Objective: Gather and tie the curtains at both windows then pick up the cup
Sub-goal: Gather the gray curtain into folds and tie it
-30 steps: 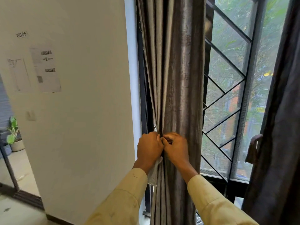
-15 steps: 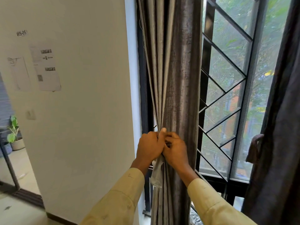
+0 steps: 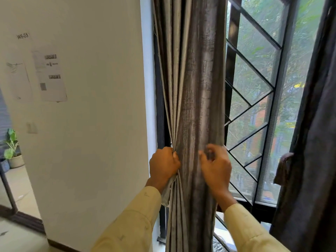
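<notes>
wall (image 3: 94,124), gathered curtain (image 3: 196,88), window grille (image 3: 254,115)

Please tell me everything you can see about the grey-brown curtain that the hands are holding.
The curtain is grey-brown with a slight sheen and a coarse woven look. It hangs upright in front of the window's left side, beside the white wall, gathered into a narrow column of long vertical folds. The left hand grips its left edge, where the folds pinch together and a paler strip hangs below the fist. The right hand touches its right side, fingers curled. No tie is visible around it. Its top and bottom are out of view.
</notes>
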